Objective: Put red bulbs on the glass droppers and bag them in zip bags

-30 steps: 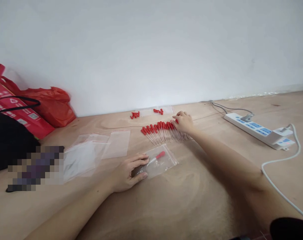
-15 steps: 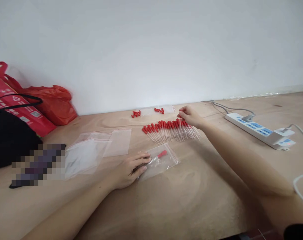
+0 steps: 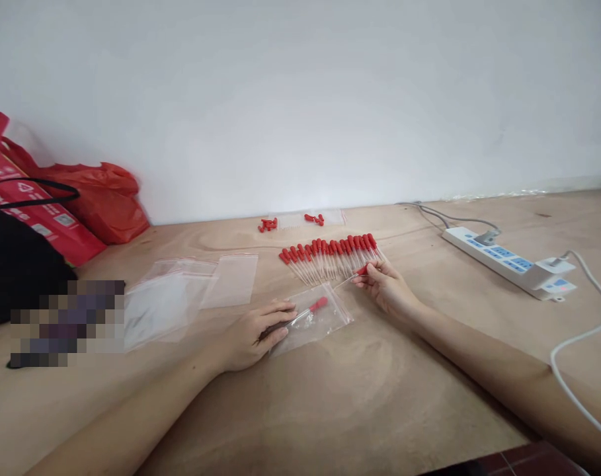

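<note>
My left hand (image 3: 260,334) grips the lower left end of a clear zip bag (image 3: 307,330) on the table, thumb below and fingers above. Inside that bag lies a glass dropper with a red rubber bulb (image 3: 319,304). My right hand (image 3: 384,284) pinches another dropper (image 3: 362,270) by its red bulb, its thin glass tip pointing left near the bag's zip edge. Whether the tip touches the bag I cannot tell. Behind, a row of several red-bulbed droppers (image 3: 332,248) lies side by side, bulbs toward the wall.
Flat zip bags (image 3: 231,281) lie to the left, beside a pixelated dark object (image 3: 67,324). Loose red bulbs (image 3: 267,225) sit near the wall. A white power strip (image 3: 508,261) with cables is at the right. Red bags (image 3: 102,198) and a black item (image 3: 22,264) stand at far left.
My right hand has moved from the bulbs of the row down toward the zip bag, bringing a dropper with it. My left hand stays on the bag.
</note>
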Motion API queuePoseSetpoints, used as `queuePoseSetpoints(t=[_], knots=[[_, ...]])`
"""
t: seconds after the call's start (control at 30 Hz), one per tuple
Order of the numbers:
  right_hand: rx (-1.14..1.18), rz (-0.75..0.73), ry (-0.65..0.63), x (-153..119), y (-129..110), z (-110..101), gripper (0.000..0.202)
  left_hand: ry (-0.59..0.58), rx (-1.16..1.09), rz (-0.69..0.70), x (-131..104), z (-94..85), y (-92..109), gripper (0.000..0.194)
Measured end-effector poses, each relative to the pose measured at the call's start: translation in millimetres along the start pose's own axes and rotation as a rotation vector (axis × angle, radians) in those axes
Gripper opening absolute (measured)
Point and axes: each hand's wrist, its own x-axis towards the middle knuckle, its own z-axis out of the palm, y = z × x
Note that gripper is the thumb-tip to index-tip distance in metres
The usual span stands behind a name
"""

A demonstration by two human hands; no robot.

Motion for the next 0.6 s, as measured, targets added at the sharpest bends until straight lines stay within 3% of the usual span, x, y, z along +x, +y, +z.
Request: queuePoseSetpoints(t=[0.4, 0.6], knots=[[0.064, 0.221, -0.054, -1.4, 5.4, 3.3, 0.012, -0.024, 0.018, -0.09, 1.5, -3.2, 5.5, 0.036], [0.052, 0.235, -0.048, -1.8, 4.0, 2.3, 0.008, -0.024, 0.036, -0.135, 0.8, -6.5, 10.1, 0.042]])
